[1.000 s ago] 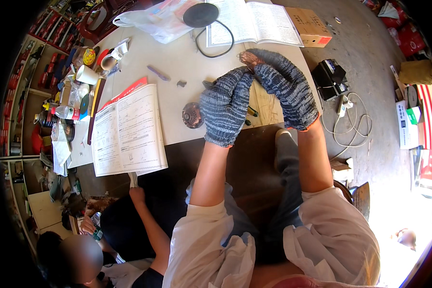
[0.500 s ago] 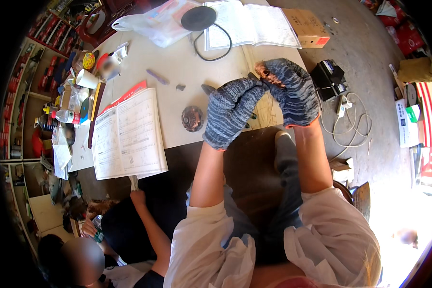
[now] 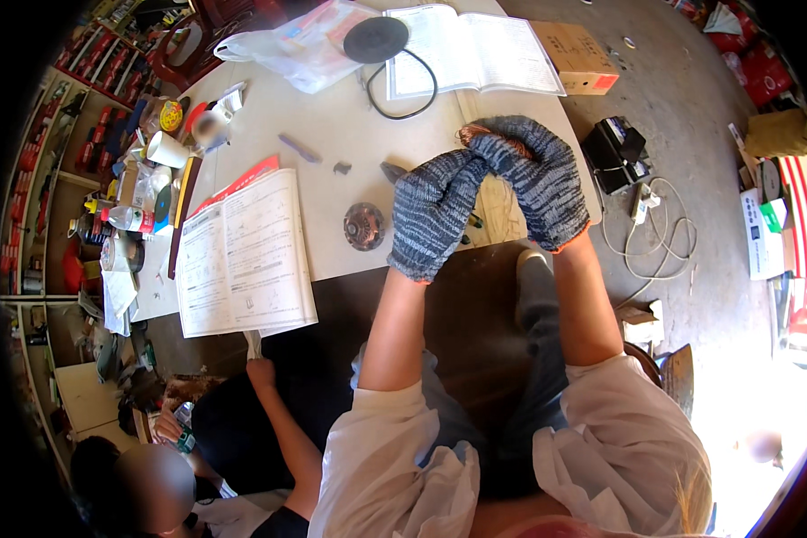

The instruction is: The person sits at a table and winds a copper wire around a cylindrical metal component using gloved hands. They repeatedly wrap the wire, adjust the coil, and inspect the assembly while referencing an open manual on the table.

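Both my hands wear grey-and-black knitted gloves and meet above the near right part of the table. My right hand (image 3: 533, 179) is closed around a bundle of copper wire (image 3: 493, 139), whose reddish strands show along its upper left side. Most of the bundle is hidden by the glove. My left hand (image 3: 438, 208) is closed too, its fingertips pressed against the right hand; what they grip is hidden. Left of it lies a round metal part with copper windings (image 3: 365, 226). A small dark piece (image 3: 391, 171) lies beside the left glove.
An open printed booklet (image 3: 242, 255) hangs over the table's front edge. Farther back are a black disc with a cable loop (image 3: 376, 40), a plastic bag (image 3: 300, 45) and an open book (image 3: 475, 54). Another person's arm (image 3: 287, 412) is at lower left. A black battery-like box (image 3: 614, 152) stands right.
My right hand has turned and shifted slightly left and down, covering more of the copper wire. The left hand has moved slightly down and right. The view has shifted a little.
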